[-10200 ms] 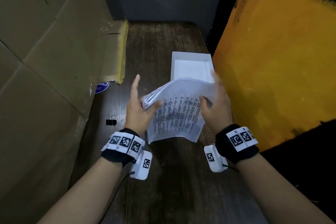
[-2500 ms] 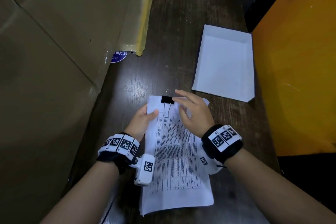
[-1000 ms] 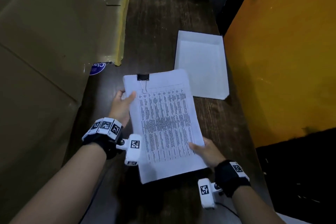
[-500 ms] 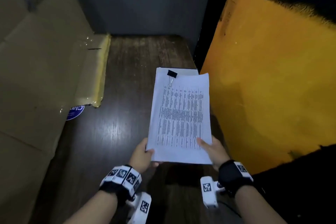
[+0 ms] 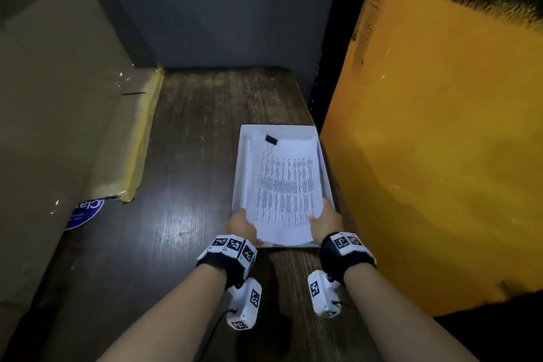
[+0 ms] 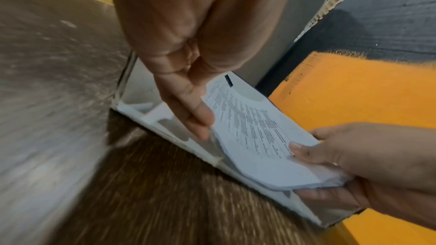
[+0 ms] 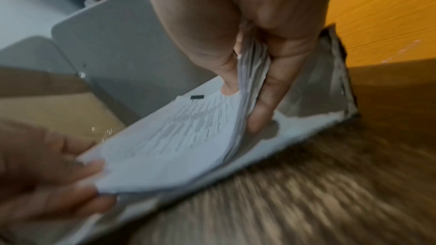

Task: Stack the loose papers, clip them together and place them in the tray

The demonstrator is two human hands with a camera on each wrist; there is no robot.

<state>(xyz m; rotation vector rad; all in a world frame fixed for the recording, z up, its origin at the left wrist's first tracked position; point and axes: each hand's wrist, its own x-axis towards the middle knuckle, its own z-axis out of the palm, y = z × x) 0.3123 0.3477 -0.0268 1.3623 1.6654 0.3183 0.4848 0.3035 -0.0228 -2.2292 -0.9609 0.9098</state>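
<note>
The printed paper stack (image 5: 286,191) lies lengthwise in the white tray (image 5: 238,173), its far end down and its near end bowed upward. A black binder clip (image 5: 271,139) holds the stack's far left corner. My left hand (image 5: 244,225) pinches the near left corner, thumb on top. My right hand (image 5: 324,219) pinches the near right corner. In the left wrist view the stack (image 6: 254,133) arches above the tray's near wall (image 6: 179,142). The right wrist view shows the sheets (image 7: 179,141) squeezed between thumb and fingers, with the clip (image 7: 197,97) at the far end.
The tray sits on a dark wooden table (image 5: 182,214). A tall orange panel (image 5: 435,156) stands right beside the tray. Cardboard sheets (image 5: 58,114) lean along the left side, with a blue round sticker (image 5: 85,213) at their foot. A grey wall (image 5: 220,15) closes the back.
Both hands carried the clipped stack forward and lowered it into the tray. My left hand shifted from the stack's side to its near corner.
</note>
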